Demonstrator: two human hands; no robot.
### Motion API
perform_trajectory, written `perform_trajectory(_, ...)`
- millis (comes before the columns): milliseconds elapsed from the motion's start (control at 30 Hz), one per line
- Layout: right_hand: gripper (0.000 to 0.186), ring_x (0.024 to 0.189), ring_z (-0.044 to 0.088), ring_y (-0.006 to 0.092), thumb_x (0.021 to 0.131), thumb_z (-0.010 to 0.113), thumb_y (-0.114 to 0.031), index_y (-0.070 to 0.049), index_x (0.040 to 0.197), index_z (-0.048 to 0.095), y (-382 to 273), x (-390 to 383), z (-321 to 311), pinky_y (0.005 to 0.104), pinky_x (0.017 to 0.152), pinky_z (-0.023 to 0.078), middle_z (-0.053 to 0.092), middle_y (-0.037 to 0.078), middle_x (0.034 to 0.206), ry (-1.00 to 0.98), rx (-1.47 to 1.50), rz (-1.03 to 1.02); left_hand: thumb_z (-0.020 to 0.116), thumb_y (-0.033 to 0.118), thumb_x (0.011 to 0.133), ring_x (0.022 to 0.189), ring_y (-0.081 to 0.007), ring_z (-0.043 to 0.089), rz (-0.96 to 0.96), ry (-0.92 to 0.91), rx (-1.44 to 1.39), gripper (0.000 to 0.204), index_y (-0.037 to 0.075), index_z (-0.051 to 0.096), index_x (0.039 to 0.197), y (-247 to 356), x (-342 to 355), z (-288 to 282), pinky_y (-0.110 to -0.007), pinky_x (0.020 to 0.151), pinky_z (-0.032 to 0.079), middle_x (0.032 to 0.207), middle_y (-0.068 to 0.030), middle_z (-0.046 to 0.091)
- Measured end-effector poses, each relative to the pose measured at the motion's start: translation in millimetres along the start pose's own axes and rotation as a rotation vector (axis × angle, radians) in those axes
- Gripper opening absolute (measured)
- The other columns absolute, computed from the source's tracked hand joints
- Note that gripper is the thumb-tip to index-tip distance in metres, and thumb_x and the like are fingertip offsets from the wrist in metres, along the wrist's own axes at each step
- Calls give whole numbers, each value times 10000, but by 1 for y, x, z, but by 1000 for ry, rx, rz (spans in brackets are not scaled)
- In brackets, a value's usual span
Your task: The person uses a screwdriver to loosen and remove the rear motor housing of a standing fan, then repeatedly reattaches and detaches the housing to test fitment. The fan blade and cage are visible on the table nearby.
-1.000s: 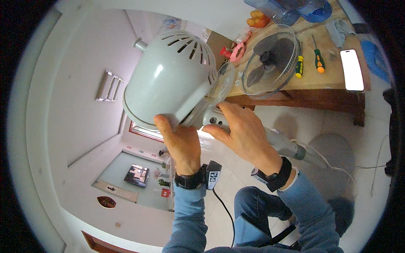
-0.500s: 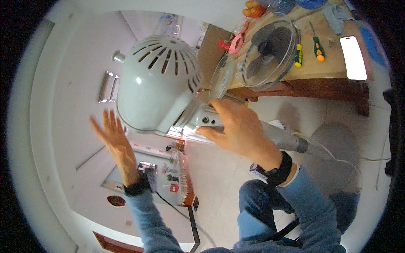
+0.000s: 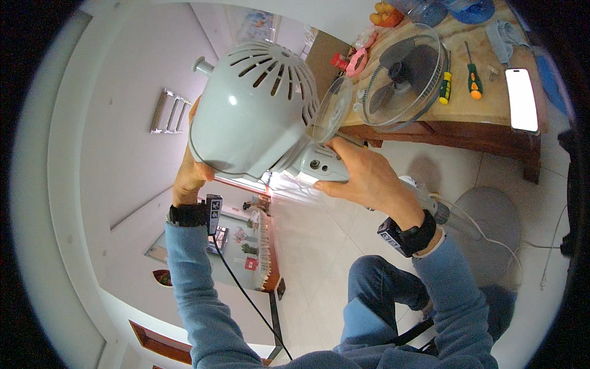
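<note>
A pale grey fan motor housing (image 3: 249,107) with vent slots and a short knob fills the upper middle, tilted over the top of its stand. My left hand (image 3: 192,172) grips the housing from its left side, its thumb at the lower edge and most fingers hidden behind it. My right hand (image 3: 365,175) is closed round the stand's neck (image 3: 319,163), just below the housing, beside a screw and a small hole. The stand's pole runs down to the right toward a round grey base (image 3: 491,246) on the floor.
On the wooden table (image 3: 473,117) lie a fan blade in its guard (image 3: 399,74), two screwdrivers (image 3: 475,83), a lit phone (image 3: 522,98), a cloth (image 3: 503,40) and fruit (image 3: 386,15). A clear disc (image 3: 332,107) stands near its left edge. White cables (image 3: 479,227) trail near the base.
My left hand went from the housing's bottom, opened out to the left, and now grips its left side. The housing has turned slightly. My right hand stays on the neck.
</note>
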State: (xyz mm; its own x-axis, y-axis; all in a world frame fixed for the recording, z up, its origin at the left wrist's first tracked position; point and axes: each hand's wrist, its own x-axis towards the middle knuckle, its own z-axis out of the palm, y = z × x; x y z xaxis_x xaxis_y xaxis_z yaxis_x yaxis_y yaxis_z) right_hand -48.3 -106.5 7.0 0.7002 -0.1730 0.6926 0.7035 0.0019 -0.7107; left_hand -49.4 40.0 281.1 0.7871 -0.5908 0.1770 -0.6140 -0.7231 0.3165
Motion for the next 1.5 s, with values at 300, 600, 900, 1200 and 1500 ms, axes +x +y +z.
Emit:
perform_trajectory(300,567,879,652,324,741,746,-342,-39,1164,521,-2,-1,-2,390,731,514,654,164,995,2,-22,29,760,609,564,1269,-342,399,-27,141,1,1184,40,199,1438,-5,-2,9,-447,1019,379,1307,-211,402)
perform_trajectory(600,556,812,646,338,732,745,-369,-20,1109,531,2,-3,4,407,685,510,644,173,941,63,-60,-10,707,553,615,1245,-339,411,-59,187,30,1119,30,176,1450,-1,-4,11,-448,1010,372,1319,-219,382)
perform_trajectory(900,498,776,653,316,742,746,-352,-2,1045,561,1,-3,0,399,642,511,642,178,893,69,-54,0,677,562,652,1231,-345,411,-70,276,77,1062,31,210,1444,5,-8,15,-453,983,382,1293,-220,402)
perform_trajectory(1200,524,791,660,311,740,747,-359,4,1064,554,1,-2,2,401,645,514,648,185,912,57,-83,2,674,596,631,1214,-408,423,-62,264,117,1094,-9,216,1419,17,-4,24,-484,972,399,1271,-285,390)
perform_trajectory(1500,543,835,656,334,727,760,-325,4,1100,541,-2,-2,0,394,702,508,652,202,922,44,2,1,739,652,526,1284,-469,356,-135,203,69,1225,-14,239,1424,19,-8,22,-549,1051,308,1302,-332,379)
